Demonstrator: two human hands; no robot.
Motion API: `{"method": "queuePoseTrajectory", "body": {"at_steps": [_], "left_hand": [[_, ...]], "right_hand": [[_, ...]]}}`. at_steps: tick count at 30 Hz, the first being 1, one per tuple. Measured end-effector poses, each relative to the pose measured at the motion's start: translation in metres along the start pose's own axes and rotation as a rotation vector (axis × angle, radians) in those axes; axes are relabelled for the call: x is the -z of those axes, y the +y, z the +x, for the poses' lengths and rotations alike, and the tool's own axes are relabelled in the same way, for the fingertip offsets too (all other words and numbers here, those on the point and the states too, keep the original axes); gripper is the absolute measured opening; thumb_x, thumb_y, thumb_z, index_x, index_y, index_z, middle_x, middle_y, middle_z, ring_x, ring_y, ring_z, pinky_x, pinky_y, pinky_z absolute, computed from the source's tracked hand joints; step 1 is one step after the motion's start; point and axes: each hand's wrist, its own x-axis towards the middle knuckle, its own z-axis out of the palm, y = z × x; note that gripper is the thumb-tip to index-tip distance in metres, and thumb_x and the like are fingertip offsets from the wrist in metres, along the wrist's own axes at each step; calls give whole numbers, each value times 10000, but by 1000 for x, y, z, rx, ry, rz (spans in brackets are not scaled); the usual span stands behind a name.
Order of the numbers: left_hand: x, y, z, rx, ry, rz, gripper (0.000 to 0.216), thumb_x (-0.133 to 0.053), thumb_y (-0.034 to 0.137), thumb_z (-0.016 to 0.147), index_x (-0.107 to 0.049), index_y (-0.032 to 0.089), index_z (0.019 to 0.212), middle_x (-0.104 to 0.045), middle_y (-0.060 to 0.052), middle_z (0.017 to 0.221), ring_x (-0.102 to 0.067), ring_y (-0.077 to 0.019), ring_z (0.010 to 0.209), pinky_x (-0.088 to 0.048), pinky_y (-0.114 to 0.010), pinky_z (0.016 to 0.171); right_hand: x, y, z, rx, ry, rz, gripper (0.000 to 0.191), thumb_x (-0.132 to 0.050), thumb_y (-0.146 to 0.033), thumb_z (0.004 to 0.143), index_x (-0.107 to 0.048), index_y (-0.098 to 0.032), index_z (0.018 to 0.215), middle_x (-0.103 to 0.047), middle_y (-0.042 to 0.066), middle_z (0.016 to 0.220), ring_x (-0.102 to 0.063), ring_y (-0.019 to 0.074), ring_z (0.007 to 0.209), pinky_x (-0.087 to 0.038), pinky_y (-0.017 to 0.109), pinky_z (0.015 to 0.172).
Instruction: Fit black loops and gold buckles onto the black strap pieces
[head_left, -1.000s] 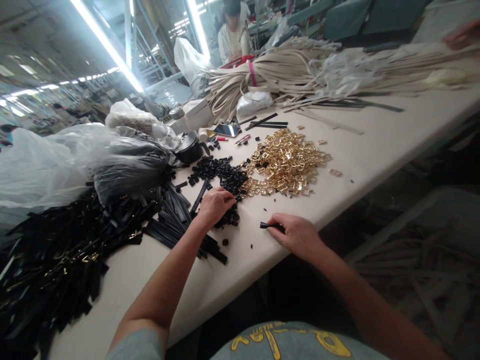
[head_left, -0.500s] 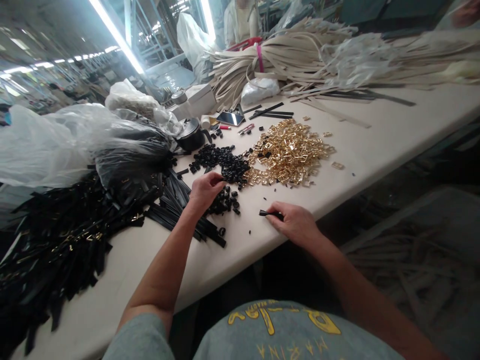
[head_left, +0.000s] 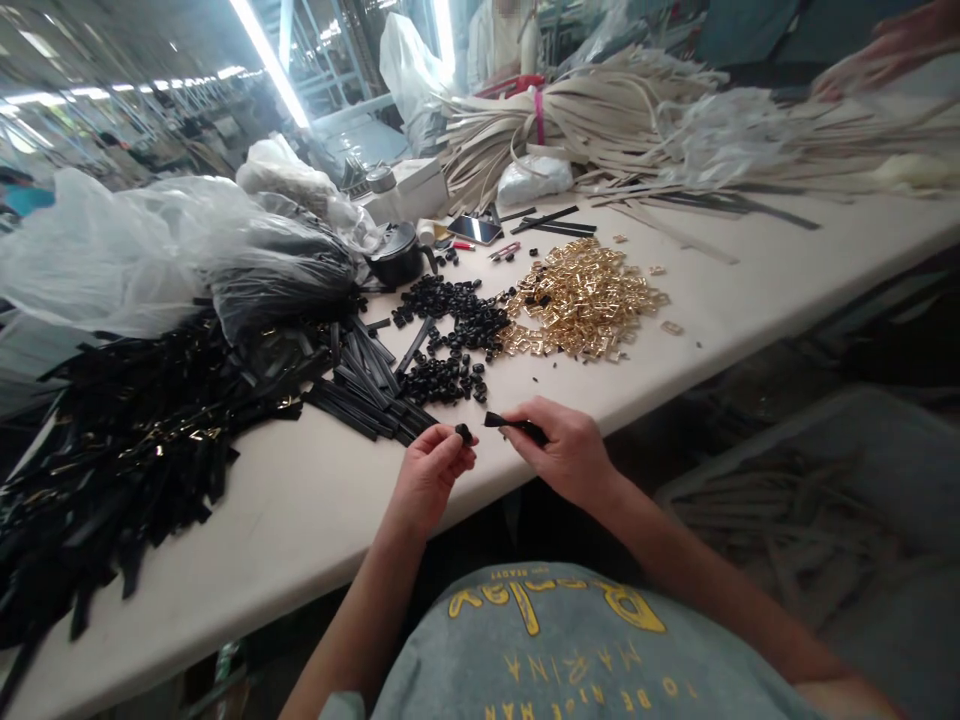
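Observation:
My left hand (head_left: 427, 475) pinches a small black loop (head_left: 463, 433) between thumb and fingertips, above the table's near edge. Just to its right, my right hand (head_left: 566, 450) is closed around a folded black strap (head_left: 495, 420), whose end sticks out towards the loop. The two pieces are close but apart. Beyond my hands lies a pile of small black loops (head_left: 446, 378). Gold metal buckles (head_left: 589, 300) are heaped to its right. Flat black strips (head_left: 360, 405) lie in a bunch left of the loops.
A mass of black straps with gold buckles (head_left: 150, 440) covers the table's left side, beneath plastic bags (head_left: 277, 260). Behind stand a dark pot (head_left: 397, 258) and a phone (head_left: 476, 230). Beige strips (head_left: 585, 110) lie across the back. Another person's hand (head_left: 885, 60) shows at top right.
My left hand has come back from the loop pile towards me with a black loop in its fingertips. My right hand has moved slightly left with the strap. Another person's hand has reached further in.

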Motion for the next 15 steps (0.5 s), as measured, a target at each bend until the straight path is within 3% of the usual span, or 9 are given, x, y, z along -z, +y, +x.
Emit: {"method": "queuePoseTrajectory", "body": {"at_steps": [4,9,15], "left_hand": [[-9,-2,-5,28,8,-70,326,-848,345,605,-624,152,742,-703,-30,775,-615,-88,621,-511,-217,636],[-13,-2,-10,8,11,-70,369,-852,378,590,-583,169,733,-635,26,659,-612,-79,610,-510,-205,649],[-2,-6,-26,-13,-117,48,340,-852,314,600,-592,176,771,-642,28,683,-607,-87,567,-489,-203,580]], "right_hand": [[-5,-19,2,40,-63,-42,112,-548,-238,904,-655,-205,898,-694,26,838,-635,140,763,-444,232,707],[-5,-25,-5,34,-112,-154,152,-515,-258,936,-655,-204,911,-685,33,843,-630,144,791,-420,233,726],[5,-26,-25,150,-272,-145,208,-479,-282,959,-651,-206,868,-669,22,791,-616,132,705,-395,223,661]]}}
